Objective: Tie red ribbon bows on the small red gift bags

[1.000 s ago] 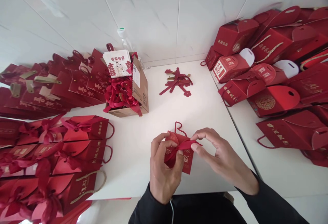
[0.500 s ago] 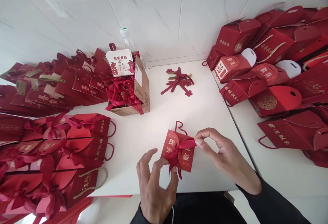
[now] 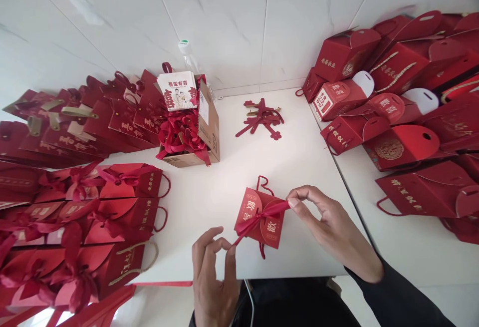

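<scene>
On the table (image 3: 187, 207) at six o'clock, the ribbon (image 3: 275, 208) across the red box (image 3: 264, 230) now runs tauter: left hand (image 3: 216, 282), drawn back toward seven, pinches one end; right hand (image 3: 331, 229) clamps the other.

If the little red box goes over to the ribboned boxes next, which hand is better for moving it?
Probably the left hand: it's nearer the ribboned boxes. The right hand is on the far side. Both pinch the ribbon on the little red box, though.
</scene>
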Demonstrator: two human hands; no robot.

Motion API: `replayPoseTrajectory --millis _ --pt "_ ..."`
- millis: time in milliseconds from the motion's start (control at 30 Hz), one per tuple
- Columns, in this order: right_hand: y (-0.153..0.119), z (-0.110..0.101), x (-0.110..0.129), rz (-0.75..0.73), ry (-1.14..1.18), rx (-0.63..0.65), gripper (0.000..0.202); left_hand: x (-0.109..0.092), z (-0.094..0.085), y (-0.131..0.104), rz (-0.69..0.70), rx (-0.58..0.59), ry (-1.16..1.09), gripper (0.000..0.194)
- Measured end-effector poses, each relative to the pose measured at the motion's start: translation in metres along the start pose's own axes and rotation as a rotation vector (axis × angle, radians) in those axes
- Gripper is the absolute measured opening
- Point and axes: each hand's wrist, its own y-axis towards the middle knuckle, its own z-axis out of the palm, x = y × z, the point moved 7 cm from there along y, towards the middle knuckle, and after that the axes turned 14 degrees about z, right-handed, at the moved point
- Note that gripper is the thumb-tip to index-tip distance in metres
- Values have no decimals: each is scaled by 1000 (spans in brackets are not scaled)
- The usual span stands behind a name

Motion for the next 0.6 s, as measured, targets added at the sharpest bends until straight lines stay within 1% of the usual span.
replayPoseTrajectory --millis 167,367,467,600 --pt "0 -3 4 -14 20 -24 41 19 -8 -16 -150 28 -23 11" --pt "2 -7 2 -7 67 -63 41 26 -16 -20 -98 50 -26 9" --pt "3 -9 -2 -2 91 -90 40 27 -16 -18 -103 53 -32 10" --pt "6 -17 -5 -11 112 -161 39 29 -16 -16 -97 57 -36 10"
